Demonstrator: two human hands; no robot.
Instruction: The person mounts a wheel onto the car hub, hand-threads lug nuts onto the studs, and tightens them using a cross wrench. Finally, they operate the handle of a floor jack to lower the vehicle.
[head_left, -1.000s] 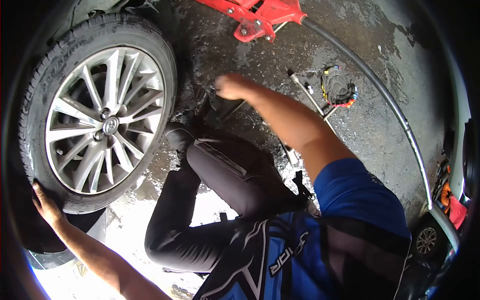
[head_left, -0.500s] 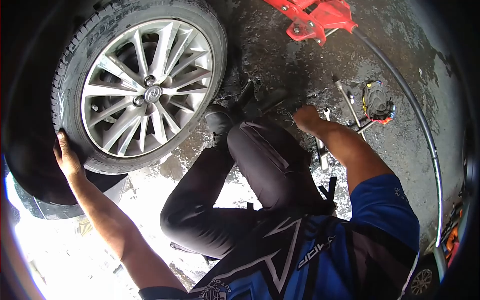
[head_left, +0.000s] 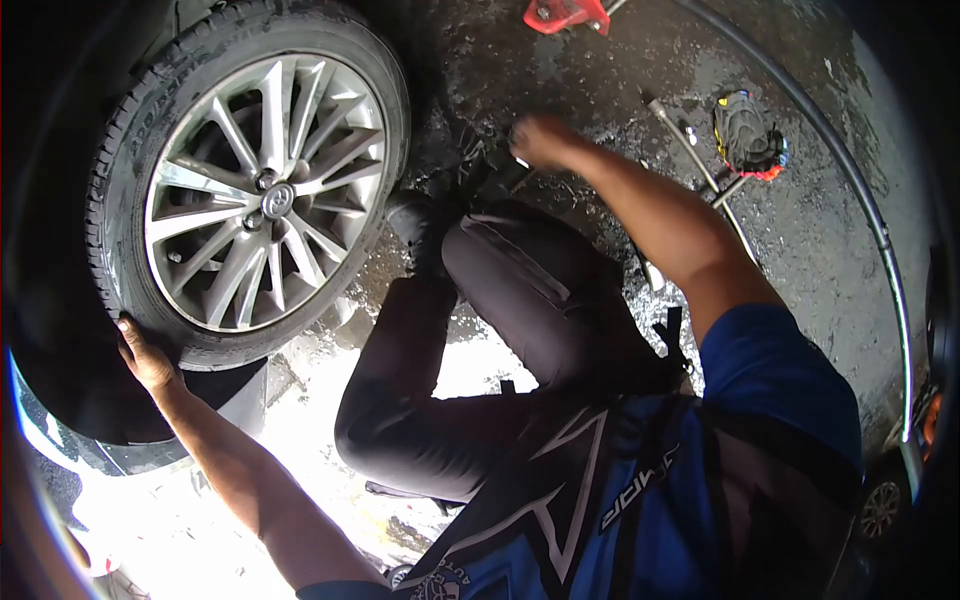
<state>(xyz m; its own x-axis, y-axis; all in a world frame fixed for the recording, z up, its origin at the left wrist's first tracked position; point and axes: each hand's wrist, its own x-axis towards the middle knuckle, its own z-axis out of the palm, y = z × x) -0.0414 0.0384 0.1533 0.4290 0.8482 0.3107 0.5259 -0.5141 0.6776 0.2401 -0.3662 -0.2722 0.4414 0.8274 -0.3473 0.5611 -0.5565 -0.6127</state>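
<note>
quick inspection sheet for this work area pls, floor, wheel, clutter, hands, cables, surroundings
surface: floor dark and stained, with pale scattered patches; strong glare beside the legs
job's things: wheel by the wheel arch, two nuts visible near its centre cap
clutter: cross-shaped wrench and dark bundle with coloured edging on floor, close together
grip: left hand against tyre's lower edge; right hand curled above floor, pale-tipped item at its fingers, too unclear to name
cables: nothing seen
surroundings: red metal part at top edge, long dark bar to the right, another wheel lower right
</note>
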